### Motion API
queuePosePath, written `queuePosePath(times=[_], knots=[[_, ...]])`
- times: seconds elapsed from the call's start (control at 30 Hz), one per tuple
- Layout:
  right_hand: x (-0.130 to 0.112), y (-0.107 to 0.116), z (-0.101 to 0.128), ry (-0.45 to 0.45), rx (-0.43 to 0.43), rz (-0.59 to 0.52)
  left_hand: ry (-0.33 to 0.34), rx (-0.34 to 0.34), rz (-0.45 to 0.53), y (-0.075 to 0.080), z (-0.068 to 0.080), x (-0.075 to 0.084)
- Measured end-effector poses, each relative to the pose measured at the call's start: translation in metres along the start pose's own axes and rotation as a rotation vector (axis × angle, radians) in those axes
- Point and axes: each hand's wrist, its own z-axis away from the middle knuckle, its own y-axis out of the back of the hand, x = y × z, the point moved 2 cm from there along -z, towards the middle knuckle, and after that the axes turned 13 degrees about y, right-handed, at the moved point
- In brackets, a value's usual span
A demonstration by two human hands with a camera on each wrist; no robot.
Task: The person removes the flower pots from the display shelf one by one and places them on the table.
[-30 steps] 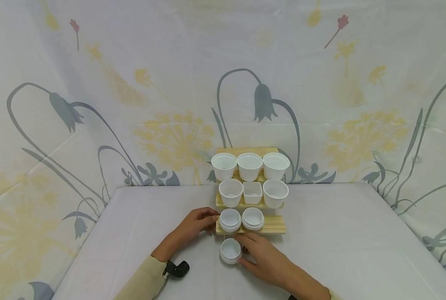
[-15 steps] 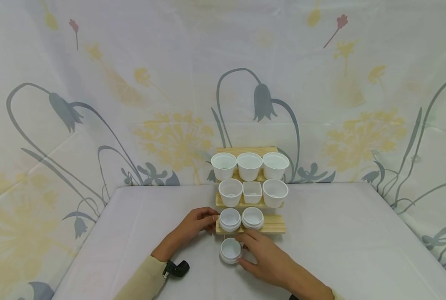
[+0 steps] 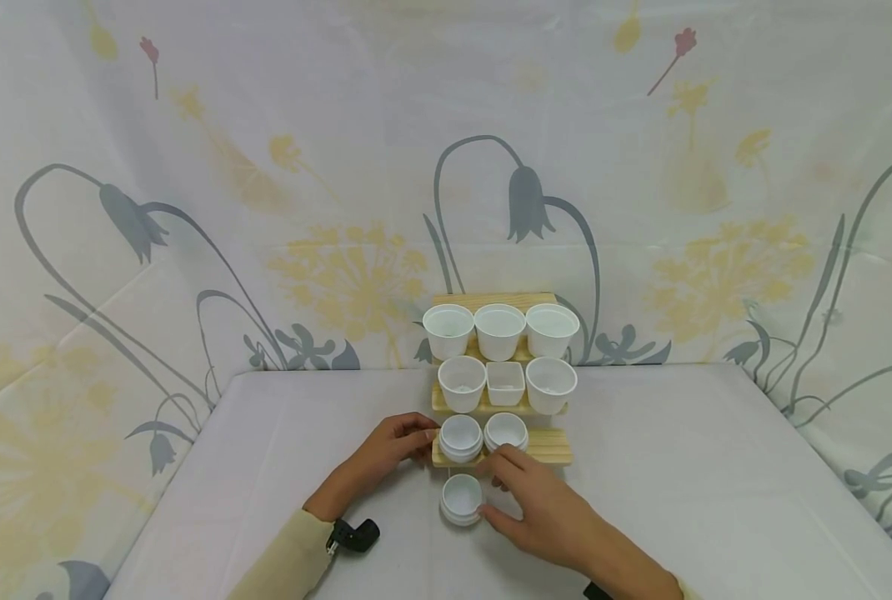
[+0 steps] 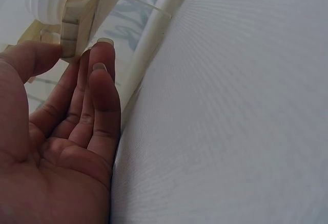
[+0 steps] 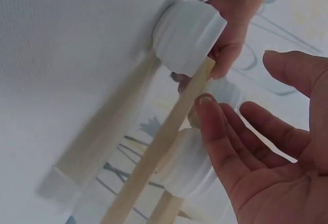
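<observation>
Jar (image 3: 462, 498) stands on worktop (image 3: 679, 492), right hand (image 3: 539, 504) open beside it; left hand (image 3: 386, 450) steadies rack (image 3: 543, 448). Careless reach could topple jar.

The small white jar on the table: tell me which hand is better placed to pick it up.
Right. The right hand lies open beside the small white jar, fingers nearly around it. The left hand rests against the wooden rack, farther back.
</observation>
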Motion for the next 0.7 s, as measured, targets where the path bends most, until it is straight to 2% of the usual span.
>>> queuePosePath(times=[0.37, 0.7], knots=[[-0.003, 0.008, -0.002, -0.001, 0.046, 0.070, 0.002, 0.001, 0.006, 0.000, -0.001, 0.000], [-0.003, 0.015, -0.003, 0.059, 0.133, 0.158, 0.015, 0.007, -0.010, 0.000, -0.001, -0.001]])
